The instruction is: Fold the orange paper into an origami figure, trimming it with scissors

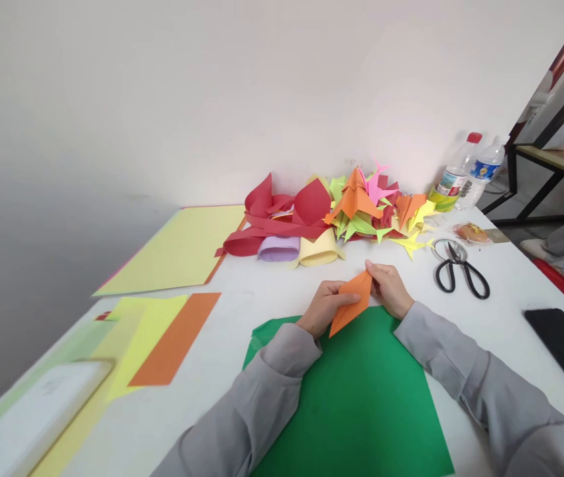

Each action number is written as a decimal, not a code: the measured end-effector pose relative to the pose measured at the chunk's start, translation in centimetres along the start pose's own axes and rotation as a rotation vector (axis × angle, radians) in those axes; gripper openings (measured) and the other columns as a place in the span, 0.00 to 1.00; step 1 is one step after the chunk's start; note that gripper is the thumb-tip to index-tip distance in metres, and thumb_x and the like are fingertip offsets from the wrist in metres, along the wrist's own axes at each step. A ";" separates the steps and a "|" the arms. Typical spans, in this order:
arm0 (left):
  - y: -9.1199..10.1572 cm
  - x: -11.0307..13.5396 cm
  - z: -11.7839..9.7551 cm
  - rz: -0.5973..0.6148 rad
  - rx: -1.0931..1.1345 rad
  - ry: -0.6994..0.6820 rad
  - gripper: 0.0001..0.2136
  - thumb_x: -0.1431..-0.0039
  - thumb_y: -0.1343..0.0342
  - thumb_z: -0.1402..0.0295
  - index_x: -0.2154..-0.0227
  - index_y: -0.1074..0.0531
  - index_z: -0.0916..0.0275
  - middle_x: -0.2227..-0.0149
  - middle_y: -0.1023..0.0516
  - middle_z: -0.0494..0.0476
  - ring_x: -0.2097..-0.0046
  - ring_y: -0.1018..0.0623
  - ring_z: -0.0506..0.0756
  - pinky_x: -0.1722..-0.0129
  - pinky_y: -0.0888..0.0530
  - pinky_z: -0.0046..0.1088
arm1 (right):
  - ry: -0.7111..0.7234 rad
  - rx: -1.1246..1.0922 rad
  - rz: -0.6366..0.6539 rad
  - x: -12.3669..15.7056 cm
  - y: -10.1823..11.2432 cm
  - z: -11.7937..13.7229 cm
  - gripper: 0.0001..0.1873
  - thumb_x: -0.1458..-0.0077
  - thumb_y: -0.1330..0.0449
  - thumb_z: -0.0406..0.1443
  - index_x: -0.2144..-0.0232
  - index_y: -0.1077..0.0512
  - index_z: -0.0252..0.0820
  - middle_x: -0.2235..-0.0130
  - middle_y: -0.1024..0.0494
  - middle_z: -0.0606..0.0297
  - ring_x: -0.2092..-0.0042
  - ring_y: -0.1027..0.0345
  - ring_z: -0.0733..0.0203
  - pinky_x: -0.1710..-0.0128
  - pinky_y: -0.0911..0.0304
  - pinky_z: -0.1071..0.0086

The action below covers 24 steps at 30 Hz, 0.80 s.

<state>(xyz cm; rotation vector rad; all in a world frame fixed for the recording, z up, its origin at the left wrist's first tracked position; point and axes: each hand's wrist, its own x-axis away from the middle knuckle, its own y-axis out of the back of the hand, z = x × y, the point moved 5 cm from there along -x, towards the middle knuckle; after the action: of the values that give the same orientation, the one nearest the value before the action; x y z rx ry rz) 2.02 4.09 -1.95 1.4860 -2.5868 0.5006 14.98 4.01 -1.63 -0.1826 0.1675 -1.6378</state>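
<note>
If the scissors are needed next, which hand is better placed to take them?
The right hand, probably. The scissors lie on the table to its right, with nothing between. The left hand is farther and would have to cross over the orange paper that both hands hold.

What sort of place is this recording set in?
Most likely a paper-craft worktable indoors: a heap of folded paper figures against the wall, loose coloured sheets, scissors on the white table, and the left hand and right hand holding a folded orange paper.
</note>
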 end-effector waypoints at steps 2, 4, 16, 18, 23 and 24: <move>-0.2 0.0 -0.1 0.011 -0.051 -0.023 0.09 0.63 0.37 0.66 0.83 0.30 0.66 0.83 0.32 0.49 0.80 0.35 0.47 0.79 0.41 0.24 | 0.000 0.037 0.028 0.2 -0.2 0.2 0.24 0.56 0.38 0.51 0.85 0.38 0.40 0.85 0.40 0.74 0.82 0.52 0.72 0.83 0.57 0.73; -0.4 0.1 -0.2 0.027 -0.111 -0.050 0.10 0.62 0.37 0.65 0.82 0.29 0.67 0.82 0.32 0.49 0.78 0.35 0.48 0.78 0.41 0.25 | -0.008 0.083 0.059 0.4 -0.5 0.4 0.22 0.61 0.34 0.49 0.84 0.36 0.39 0.84 0.39 0.74 0.82 0.50 0.72 0.83 0.55 0.74; -0.5 -0.1 -0.8 -0.014 -0.244 -0.215 0.21 0.51 0.45 0.51 0.84 0.39 0.64 0.82 0.44 0.46 0.76 0.45 0.46 0.77 0.46 0.25 | -0.032 -0.001 0.025 0.4 -0.5 0.4 0.22 0.63 0.33 0.49 0.85 0.37 0.39 0.85 0.39 0.74 0.82 0.49 0.71 0.82 0.52 0.74; -0.5 -0.1 -0.7 -0.015 -0.210 -0.187 0.21 0.52 0.45 0.51 0.84 0.38 0.64 0.82 0.43 0.47 0.76 0.43 0.47 0.76 0.45 0.25 | -0.057 -0.040 0.019 0.4 -0.5 0.0 0.23 0.60 0.35 0.51 0.85 0.35 0.39 0.85 0.36 0.72 0.81 0.47 0.70 0.81 0.50 0.73; -0.4 0.0 -0.4 -0.029 -0.172 -0.140 0.21 0.53 0.44 0.50 0.84 0.34 0.65 0.82 0.39 0.49 0.77 0.40 0.48 0.76 0.42 0.26 | -0.072 -0.085 0.002 0.2 -0.3 -0.2 0.26 0.57 0.40 0.55 0.86 0.33 0.39 0.85 0.35 0.69 0.82 0.46 0.68 0.80 0.51 0.72; -0.4 0.0 -0.4 -0.033 -0.176 -0.137 0.21 0.54 0.43 0.49 0.84 0.34 0.65 0.83 0.39 0.49 0.77 0.40 0.48 0.77 0.42 0.26 | -0.056 -0.076 0.007 0.2 -0.3 0.0 0.27 0.56 0.41 0.56 0.86 0.33 0.39 0.85 0.35 0.69 0.81 0.45 0.67 0.80 0.51 0.72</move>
<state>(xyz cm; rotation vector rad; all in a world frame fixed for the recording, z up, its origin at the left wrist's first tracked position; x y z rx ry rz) 2.30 4.06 -1.46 1.5496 -2.6224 0.1676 14.63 3.86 -1.60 -0.2854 0.1869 -1.6189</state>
